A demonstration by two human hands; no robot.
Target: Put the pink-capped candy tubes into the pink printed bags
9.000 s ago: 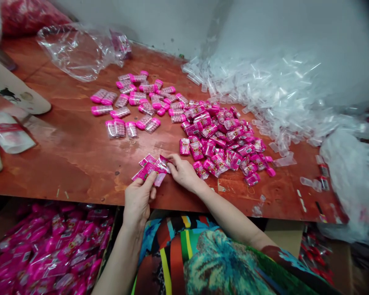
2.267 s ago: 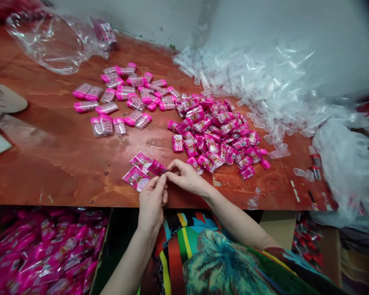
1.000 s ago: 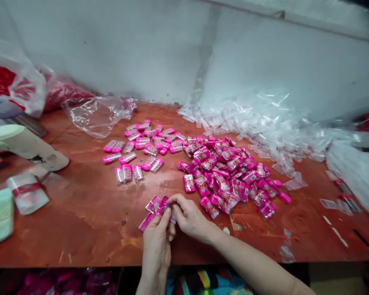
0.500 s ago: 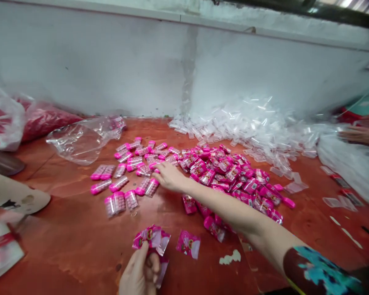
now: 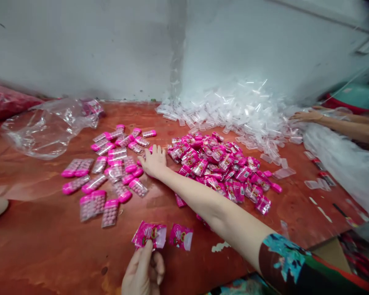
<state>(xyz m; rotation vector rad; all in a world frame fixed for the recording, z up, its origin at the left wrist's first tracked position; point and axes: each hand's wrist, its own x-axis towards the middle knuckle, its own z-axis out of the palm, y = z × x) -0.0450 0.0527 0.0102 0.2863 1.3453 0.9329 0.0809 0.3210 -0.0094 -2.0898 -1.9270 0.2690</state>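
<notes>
My left hand (image 5: 144, 266) is near the front of the table, thumb pressed over a few flat pink printed wrappers (image 5: 153, 234). One more wrapper (image 5: 181, 236) lies just to the right of it. My right hand (image 5: 154, 161) reaches far forward, palm down with its fingers apart. It touches the right side of a spread of clear candy containers (image 5: 110, 213) with pink caps and pink balls inside. Its fingers partly hide the container beneath them. Right of that hand rises a pile of wrapped pink candy packs (image 5: 215, 168).
Clear empty plastic cases (image 5: 233, 110) are heaped along the wall. At the right a co-worker's hand (image 5: 307, 116) touches that heap, by a large plastic bag (image 5: 341, 159). A crumpled clear bag (image 5: 46, 127) lies at the back left. White scraps (image 5: 219, 247) lie near my right forearm.
The view has turned down and to the right. My right hand has slid a few containers leftward, its fingers now spread. My left hand keeps its wrappers. The co-worker's hand reaches further in.
</notes>
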